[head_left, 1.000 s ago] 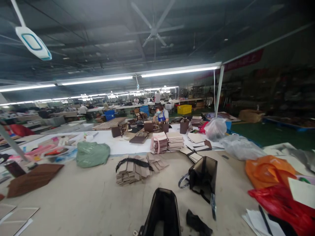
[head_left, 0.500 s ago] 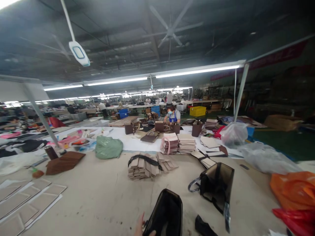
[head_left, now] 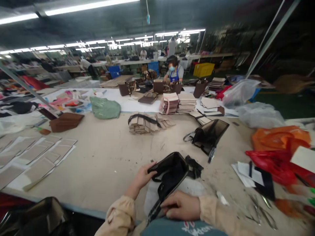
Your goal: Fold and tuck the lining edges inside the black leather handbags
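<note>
A black handbag (head_left: 175, 164) lies tilted on the table in front of me, its open mouth toward me and its dark lining showing. My left hand (head_left: 142, 177) is closed on the left edge of the mouth, thumb over the rim. At the near edge, my right hand (head_left: 181, 206) has its fingers curled and pressed on the bag, near a wrapped handle (head_left: 154, 209) that hangs toward my apron. Just beyond, to the right, lies a crumpled black piece (head_left: 194, 166). Farther back a second dark handbag (head_left: 209, 136) rests on its side.
Stacked beige panels (head_left: 142, 124) lie mid-table, with a green plastic bag (head_left: 105, 108) behind left. Flat panels (head_left: 41, 160) cover the left side. Scissors (head_left: 262, 211) and a red plastic bag (head_left: 273, 167) are at right. A co-worker (head_left: 175, 72) sits across the table.
My view has tipped downward. Both hands and forearms now show; the right hand has come into view on the bag, which appears higher in the picture.
</note>
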Demonstrator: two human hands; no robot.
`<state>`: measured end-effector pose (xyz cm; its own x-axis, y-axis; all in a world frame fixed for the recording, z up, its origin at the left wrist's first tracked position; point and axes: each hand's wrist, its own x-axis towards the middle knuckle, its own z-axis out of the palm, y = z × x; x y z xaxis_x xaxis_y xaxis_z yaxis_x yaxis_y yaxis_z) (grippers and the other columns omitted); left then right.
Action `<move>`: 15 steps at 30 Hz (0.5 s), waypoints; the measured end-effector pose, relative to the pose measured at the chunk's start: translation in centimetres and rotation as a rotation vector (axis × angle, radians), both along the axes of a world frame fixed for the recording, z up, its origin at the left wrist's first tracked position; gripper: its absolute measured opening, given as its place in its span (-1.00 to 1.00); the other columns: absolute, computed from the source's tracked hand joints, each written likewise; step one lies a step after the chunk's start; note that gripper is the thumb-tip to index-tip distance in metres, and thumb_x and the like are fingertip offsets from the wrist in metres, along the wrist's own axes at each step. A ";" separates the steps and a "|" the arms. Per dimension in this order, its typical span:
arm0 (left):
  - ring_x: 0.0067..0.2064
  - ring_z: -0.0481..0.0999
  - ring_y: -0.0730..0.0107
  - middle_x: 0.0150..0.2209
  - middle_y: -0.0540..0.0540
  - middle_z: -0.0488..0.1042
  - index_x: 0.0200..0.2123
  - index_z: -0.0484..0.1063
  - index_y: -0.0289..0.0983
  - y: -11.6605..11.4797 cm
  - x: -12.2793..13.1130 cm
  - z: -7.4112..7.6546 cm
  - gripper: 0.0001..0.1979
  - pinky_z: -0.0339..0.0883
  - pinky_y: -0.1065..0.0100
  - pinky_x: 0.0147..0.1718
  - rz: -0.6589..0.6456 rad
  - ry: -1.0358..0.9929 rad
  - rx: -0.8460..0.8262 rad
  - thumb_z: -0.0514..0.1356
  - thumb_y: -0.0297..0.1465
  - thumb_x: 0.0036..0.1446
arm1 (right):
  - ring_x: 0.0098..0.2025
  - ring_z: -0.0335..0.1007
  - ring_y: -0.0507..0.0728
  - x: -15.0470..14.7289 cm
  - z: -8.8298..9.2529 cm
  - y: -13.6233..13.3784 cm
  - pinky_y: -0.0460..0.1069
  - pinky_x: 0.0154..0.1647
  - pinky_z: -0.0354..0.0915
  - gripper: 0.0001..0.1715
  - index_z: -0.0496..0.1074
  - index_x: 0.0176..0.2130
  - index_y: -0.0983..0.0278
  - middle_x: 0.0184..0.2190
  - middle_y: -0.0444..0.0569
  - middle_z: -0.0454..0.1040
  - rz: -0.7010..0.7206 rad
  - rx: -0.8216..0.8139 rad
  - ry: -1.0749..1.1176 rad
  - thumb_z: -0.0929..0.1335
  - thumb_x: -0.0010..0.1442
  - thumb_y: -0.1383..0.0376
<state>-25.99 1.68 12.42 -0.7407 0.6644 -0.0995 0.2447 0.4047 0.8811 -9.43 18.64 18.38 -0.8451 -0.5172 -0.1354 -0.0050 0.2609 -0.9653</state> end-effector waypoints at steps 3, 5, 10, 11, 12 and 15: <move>0.09 0.37 0.18 0.03 -0.13 0.46 0.05 0.42 -0.22 0.1 0.4 -0.4 -0.50 0.14 0.15 0.16 0.026 0.057 -0.023 0.26 -0.42 -0.03 | -0.27 0.45 0.08 -0.6 1.7 1.8 -0.09 -0.21 0.33 -0.67 0.50 -0.10 0.29 -0.30 -0.02 0.55 -0.166 0.049 0.090 0.29 0.19 0.25; 0.09 0.37 0.17 0.04 -0.14 0.45 0.05 0.42 -0.22 0.2 0.8 -0.5 -0.48 0.15 0.16 0.16 0.046 0.069 -0.016 0.28 -0.42 -0.06 | -0.22 0.44 0.10 -1.4 2.6 3.2 -0.05 -0.15 0.33 -0.67 0.49 -0.08 0.28 -0.26 0.02 0.54 -0.302 0.190 0.206 0.26 0.23 0.25; 0.09 0.39 0.20 0.05 -0.11 0.45 0.07 0.40 -0.17 -0.2 1.6 -1.6 -0.47 0.20 0.20 0.14 0.061 0.107 -0.013 0.24 -0.42 -0.05 | -0.01 0.36 0.17 -3.1 1.6 4.4 0.06 0.05 0.28 -0.61 0.43 0.00 0.29 -0.06 0.10 0.46 -0.384 0.502 0.427 0.26 0.18 0.36; 0.09 0.39 0.20 0.05 -0.09 0.44 0.07 0.39 -0.14 -0.4 1.5 -2.1 -0.47 0.20 0.21 0.14 0.062 0.104 -0.011 0.22 -0.43 -0.05 | 0.00 0.35 0.17 -3.6 0.9 4.3 0.06 0.07 0.27 -0.57 0.41 0.02 0.28 -0.04 0.09 0.45 -0.374 0.538 0.448 0.27 0.15 0.39; 0.09 0.39 0.20 0.05 -0.07 0.45 0.07 0.39 -0.11 -0.5 1.3 -2.6 -0.47 0.21 0.22 0.14 0.043 0.096 -0.016 0.21 -0.43 -0.04 | 0.00 0.34 0.17 -4.3 0.2 4.2 0.05 0.08 0.27 -0.52 0.39 0.04 0.27 -0.03 0.07 0.44 -0.350 0.571 0.471 0.28 0.10 0.43; 0.11 0.38 0.18 0.06 -0.06 0.43 0.07 0.40 -0.10 -0.5 0.3 -3.7 -0.45 0.21 0.26 0.14 -0.013 0.089 -0.040 0.20 -0.45 -0.07 | -0.09 0.39 0.16 -6.5 -1.9 4.0 -0.01 -0.05 0.35 -0.55 0.44 -0.02 0.22 -0.08 0.01 0.48 -0.201 0.670 0.540 0.37 0.04 0.36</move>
<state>-25.69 1.16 8.69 -0.7389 0.6711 -0.0602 0.3268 0.4350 0.8390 -15.93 22.59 16.51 -0.9478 -0.3067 0.0871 -0.3090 0.8163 -0.4880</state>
